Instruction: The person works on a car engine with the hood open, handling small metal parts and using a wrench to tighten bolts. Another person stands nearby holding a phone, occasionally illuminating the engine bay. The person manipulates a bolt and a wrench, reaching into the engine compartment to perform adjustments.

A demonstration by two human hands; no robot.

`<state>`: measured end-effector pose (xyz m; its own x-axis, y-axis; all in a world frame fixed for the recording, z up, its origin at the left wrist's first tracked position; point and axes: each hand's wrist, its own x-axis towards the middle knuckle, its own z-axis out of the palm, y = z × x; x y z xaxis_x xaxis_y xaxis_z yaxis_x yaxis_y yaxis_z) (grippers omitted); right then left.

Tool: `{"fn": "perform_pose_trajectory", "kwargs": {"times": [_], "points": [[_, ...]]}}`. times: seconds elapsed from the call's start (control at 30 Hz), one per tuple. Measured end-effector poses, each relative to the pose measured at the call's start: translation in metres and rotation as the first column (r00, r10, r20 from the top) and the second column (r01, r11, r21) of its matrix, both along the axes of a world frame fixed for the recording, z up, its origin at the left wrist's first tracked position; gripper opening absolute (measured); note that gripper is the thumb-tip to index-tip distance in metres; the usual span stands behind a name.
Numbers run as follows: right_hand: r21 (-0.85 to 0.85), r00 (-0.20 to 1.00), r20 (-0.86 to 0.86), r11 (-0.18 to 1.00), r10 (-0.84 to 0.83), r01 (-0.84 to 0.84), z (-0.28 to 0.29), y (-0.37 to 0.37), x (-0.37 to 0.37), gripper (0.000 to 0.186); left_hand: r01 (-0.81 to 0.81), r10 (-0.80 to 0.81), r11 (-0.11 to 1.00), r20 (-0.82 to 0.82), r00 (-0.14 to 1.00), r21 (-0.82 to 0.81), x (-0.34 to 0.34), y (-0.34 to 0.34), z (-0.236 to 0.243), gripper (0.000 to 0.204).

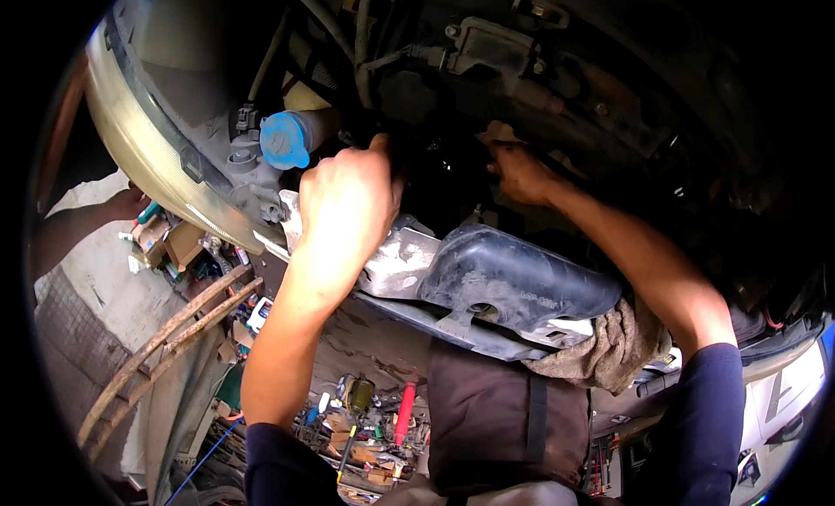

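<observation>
Both my arms reach over the front edge of a car into its dark engine bay. My left hand (348, 197) is curled, knuckles up, close beside a blue reservoir cap (285, 141). Its fingertips point down into shadow, and whatever they grip is hidden. Deeper in and to the right, my right hand (522, 171) has its fingers bent inward next to a pale brownish patch (499, 132) that I cannot identify. What it holds, if anything, is lost in the dark. Between my forearms lies a dusty black plastic air duct (513, 276) on the front crossmember.
A yellowed headlight (143, 149) curves along the left. A crumpled grey-brown rag (613, 349) hangs right of the duct. Another person's hand (123, 203) shows at far left. Below are a wooden ladder-like frame (165, 341), a red cylinder (404, 413) and scattered tools and boxes.
</observation>
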<state>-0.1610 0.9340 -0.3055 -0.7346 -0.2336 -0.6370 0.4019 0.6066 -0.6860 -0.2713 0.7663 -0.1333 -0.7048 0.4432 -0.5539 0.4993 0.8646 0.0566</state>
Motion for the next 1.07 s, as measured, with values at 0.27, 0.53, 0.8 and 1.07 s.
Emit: {"fn": "perform_pose_trajectory", "kwargs": {"times": [0.27, 0.53, 0.8, 1.07], "points": [[0.007, 0.999, -0.011, 0.999, 0.038, -0.038, 0.009, -0.001, -0.007, 0.015, -0.051, 0.05, 0.999, 0.038, 0.998, 0.017, -0.003, -0.005, -0.005, 0.02], [0.012, 1.0, 0.021, 1.0, -0.005, 0.004, 0.009, -0.002, -0.007, 0.013, -0.127, 0.121, 0.988, 0.071, 0.99, 0.09, -0.005, -0.006, -0.009, 0.021], [0.045, 1.0, 0.01, 0.999, -0.022, 0.021, 0.014, -0.004, -0.007, 0.013, -0.216, 0.207, 0.972, 0.102, 0.973, 0.089, -0.005, -0.005, -0.009, 0.021], [0.196, 0.998, -0.053, 0.981, 0.028, -0.017, 0.011, 0.001, 0.003, 0.022, -0.296, 0.279, 0.948, 0.14, 0.95, 0.118, -0.009, -0.004, -0.008, 0.023]]}}
